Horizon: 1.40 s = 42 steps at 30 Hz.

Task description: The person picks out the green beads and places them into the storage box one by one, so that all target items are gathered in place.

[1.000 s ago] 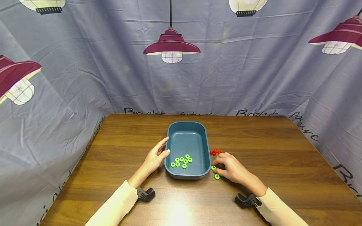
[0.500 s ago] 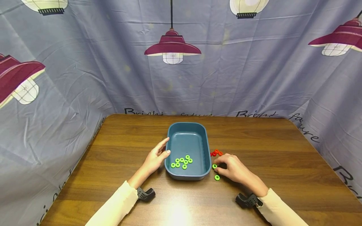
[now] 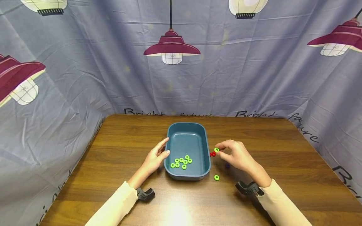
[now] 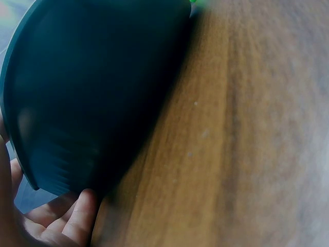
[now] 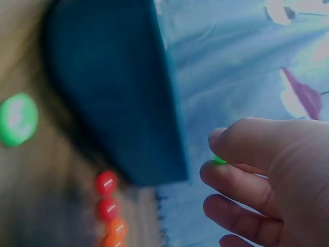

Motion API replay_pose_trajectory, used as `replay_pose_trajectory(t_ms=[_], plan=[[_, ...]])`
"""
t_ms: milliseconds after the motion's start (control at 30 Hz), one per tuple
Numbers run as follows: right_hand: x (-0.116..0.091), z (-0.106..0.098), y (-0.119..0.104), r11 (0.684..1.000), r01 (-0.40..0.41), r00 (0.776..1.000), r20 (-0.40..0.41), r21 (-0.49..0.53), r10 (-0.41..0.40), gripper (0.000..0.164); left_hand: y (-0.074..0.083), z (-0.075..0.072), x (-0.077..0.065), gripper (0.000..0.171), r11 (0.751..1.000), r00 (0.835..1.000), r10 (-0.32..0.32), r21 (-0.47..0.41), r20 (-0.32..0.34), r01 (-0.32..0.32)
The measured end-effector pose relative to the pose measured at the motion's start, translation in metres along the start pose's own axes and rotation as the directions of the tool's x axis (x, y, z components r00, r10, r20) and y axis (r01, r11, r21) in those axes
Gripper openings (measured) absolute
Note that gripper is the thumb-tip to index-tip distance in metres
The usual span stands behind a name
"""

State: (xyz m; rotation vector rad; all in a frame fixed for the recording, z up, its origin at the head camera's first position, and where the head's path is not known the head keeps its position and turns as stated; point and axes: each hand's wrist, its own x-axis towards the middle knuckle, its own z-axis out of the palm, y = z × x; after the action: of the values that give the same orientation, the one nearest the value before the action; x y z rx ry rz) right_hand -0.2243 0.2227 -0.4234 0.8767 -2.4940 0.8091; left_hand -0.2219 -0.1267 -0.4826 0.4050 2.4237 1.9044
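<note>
A blue rectangular box stands mid-table with several small green rings on its floor. My left hand rests at its left side, thumb and index fingertip at the rim; in the left wrist view, fingertips lie against the outer wall. To the right of the box, my right hand pinches a green ring between thumb and index finger, raised over the table. In the right wrist view, only a sliver of that green ring shows between the fingertips.
Red rings lie close to the box's right wall, with orange ones beside them in the right wrist view. Another green ring lies nearer the front. A dark purple ring shows beneath the right hand. A printed curtain hangs behind the table.
My right hand has picked up a green ring from the table and moved it up and away from me, over the red rings. The left hand and box stay put.
</note>
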Motion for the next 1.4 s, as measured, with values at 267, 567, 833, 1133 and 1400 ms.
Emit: replay_pose_trajectory(t_ms=[267, 567, 833, 1133, 1400], plan=[[0.028, 0.012, -0.022, 0.997, 0.033, 0.999, 0.018, 0.071, -0.035, 0.016, -0.001, 0.000, 0.000, 0.060, 1.000, 1.000, -0.003, -0.004, 0.006, 0.003], [0.047, 0.040, -0.048, 0.988, 0.119, 0.974, 0.182, 0.099, -0.135, 0.014, 0.000, -0.001, 0.000, 0.061, 1.000, 1.000, 0.018, 0.001, 0.007, -0.018], [0.057, 0.065, -0.064, 0.993, 0.096, 0.927, 0.359, 0.063, -0.112, 0.012, 0.000, 0.000, 0.000, 0.060, 1.000, 1.000, 0.015, 0.002, 0.010, -0.015], [0.059, 0.082, -0.068, 0.998, 0.056, 0.915, 0.399, 0.011, -0.056, 0.008, -0.002, 0.000, 0.001, 0.060, 1.000, 1.000, 0.009, -0.010, 0.021, -0.009], [0.057, 0.086, -0.069, 0.997, 0.072, 0.910, 0.411, -0.039, -0.049, 0.009, -0.001, 0.000, 0.001, 0.060, 1.000, 1.000, 0.013, -0.003, 0.022, -0.013]])
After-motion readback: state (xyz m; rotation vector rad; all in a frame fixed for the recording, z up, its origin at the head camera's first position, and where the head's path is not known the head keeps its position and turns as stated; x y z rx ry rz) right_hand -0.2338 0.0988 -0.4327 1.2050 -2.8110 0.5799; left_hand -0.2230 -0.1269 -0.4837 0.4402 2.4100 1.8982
